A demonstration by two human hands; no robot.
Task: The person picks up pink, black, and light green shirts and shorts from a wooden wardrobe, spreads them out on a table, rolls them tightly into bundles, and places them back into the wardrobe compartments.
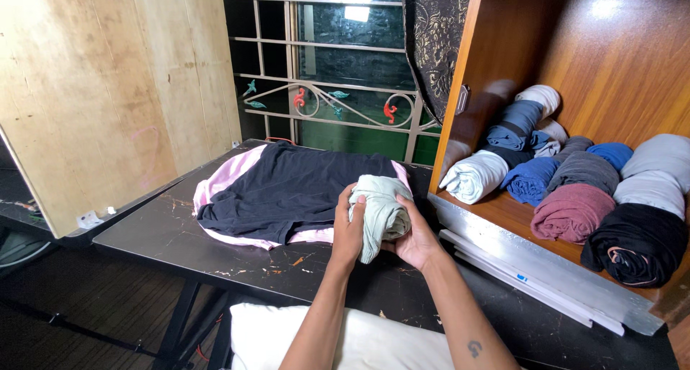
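one white pillow (359,341) below two hands (350,230) (415,235) gripping one rolled green garment (381,212).

A pale green rolled garment (381,215), soft knit cloth bunched into a thick, creased bundle, sits upright at lower centre of the frame, clasped on both sides above a dark tabletop, one loose end trailing down toward its bottom edge.

Pink garment (228,177) mostly hidden under dark shirt (291,187); pillow (345,341) cut off.
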